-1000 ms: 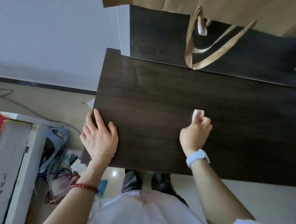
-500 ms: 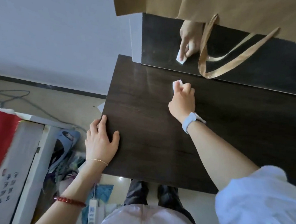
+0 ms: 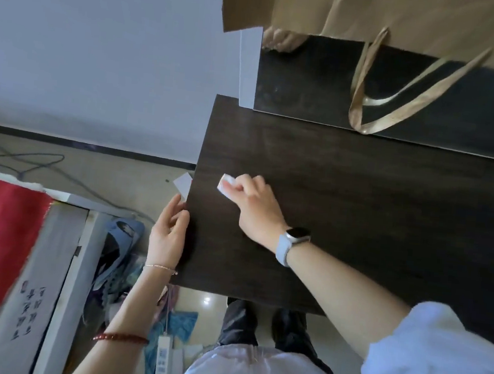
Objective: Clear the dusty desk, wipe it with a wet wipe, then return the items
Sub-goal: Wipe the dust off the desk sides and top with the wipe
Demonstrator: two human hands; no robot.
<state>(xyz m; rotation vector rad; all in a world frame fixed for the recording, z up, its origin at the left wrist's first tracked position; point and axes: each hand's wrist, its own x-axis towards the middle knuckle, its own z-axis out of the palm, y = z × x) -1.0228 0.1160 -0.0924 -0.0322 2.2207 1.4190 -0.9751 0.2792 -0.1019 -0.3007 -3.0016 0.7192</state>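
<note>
Two hands are at work, and only yours on the right is wiping. Your right hand (image 3: 254, 205) has its fingers curled over a folded wet wipe (image 3: 225, 185), pinching it against the dark desk (image 3: 357, 215); the white wad shows just past your fingertips, toward the desk's left edge. Your left hand (image 3: 166, 236) has its fingers straight and relaxed, holding nothing, lying along that left edge just below and to the side of the wipe.

I judge the wipe to be soft, limp and light, with no stiffness of its own. It likely bunches or rolls under sideways drag, so keep it folded into a pad and take hold across its folded back, with your fingertips spread flat on top instead of nipping one corner. Being damp, it probably slides easily on the smooth veneer, so let pressure come from the pads of your fingers. Nothing about it is fragile, though it could tear if it snags on the desk's corner, just beyond your knuckles.

Farther out from your fingertips, a brown paper bag (image 3: 407, 18) sits on the raised shelf (image 3: 310, 81), its ribbon handle (image 3: 376, 115) drooping toward the desk. Beside your left fingers, off the desk, a slip of white paper (image 3: 183, 184) pokes out.

The desk near your hands carries nothing else, so the wiping step looks to be underway.
</note>
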